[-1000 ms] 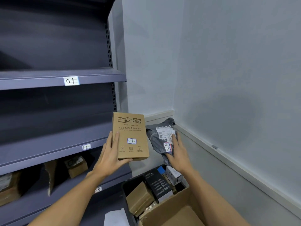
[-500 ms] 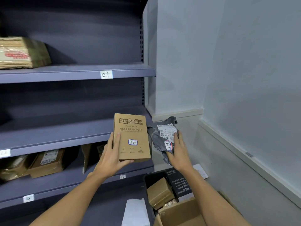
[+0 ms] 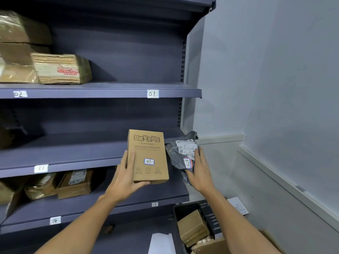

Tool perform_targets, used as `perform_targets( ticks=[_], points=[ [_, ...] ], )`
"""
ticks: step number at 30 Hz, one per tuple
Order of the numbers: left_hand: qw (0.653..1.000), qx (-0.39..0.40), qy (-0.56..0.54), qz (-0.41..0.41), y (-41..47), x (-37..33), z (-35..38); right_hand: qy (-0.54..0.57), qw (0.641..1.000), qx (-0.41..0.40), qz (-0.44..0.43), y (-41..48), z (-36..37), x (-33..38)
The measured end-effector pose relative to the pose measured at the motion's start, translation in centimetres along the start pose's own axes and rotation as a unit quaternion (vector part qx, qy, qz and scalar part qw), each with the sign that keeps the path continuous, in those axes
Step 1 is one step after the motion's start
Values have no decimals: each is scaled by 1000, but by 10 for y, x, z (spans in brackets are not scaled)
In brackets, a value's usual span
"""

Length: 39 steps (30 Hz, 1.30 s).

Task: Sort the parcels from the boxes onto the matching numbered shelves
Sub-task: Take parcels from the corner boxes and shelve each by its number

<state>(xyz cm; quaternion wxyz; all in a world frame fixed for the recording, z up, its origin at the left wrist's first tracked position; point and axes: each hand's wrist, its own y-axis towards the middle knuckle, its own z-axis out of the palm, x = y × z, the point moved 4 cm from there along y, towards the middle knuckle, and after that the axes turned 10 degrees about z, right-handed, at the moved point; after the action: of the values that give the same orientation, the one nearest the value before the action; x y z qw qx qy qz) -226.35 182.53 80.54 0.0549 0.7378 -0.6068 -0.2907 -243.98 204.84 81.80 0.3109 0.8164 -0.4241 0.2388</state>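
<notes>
My left hand (image 3: 126, 182) grips a flat brown cardboard box (image 3: 148, 154) upright by its lower left corner; its small sticker reads 07. My right hand (image 3: 199, 171) holds a crumpled grey plastic mailer (image 3: 178, 153) with a white shipping label and a small numbered sticker. Both parcels are held in front of the right end of the dark blue shelving. Shelf tags read 01 (image 3: 152, 93), 02 (image 3: 20, 94), 11 (image 3: 41, 168), 13 (image 3: 154, 204) and 14 (image 3: 55, 220).
Tape-wrapped cardboard parcels (image 3: 60, 68) sit on the 02 shelf and more parcels (image 3: 73, 184) on the shelf above tag 14. A black bin (image 3: 180, 211) and a cardboard box (image 3: 211, 244) with parcels stand on the floor at lower right. A pale wall (image 3: 275, 88) closes the right side.
The view has swung left, bringing more of the shelving and the 02 tag into sight. Both hands keep their parcels in the same hold.
</notes>
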Motion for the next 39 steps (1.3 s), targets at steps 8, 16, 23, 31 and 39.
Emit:
perform_targets(
  ticks=[8, 16, 23, 31, 39],
  points=[
    [1000, -13, 1, -14, -25, 35, -41, 1, 1000, -3, -31, -10, 22, 54],
    [999, -22, 5, -29, -54, 67, -77, 0, 999, 7, -51, -20, 50, 95],
    [998, -38, 12, -42, -86, 88, -110, 8, 997, 17, -75, -30, 74, 133],
    [995, -50, 32, -79, -132, 123, -145, 22, 994, 48, -99, -46, 115, 180],
    [990, -68, 58, -105, -185, 160, -184, 40, 988, 85, -122, -70, 159, 233]
  ],
)
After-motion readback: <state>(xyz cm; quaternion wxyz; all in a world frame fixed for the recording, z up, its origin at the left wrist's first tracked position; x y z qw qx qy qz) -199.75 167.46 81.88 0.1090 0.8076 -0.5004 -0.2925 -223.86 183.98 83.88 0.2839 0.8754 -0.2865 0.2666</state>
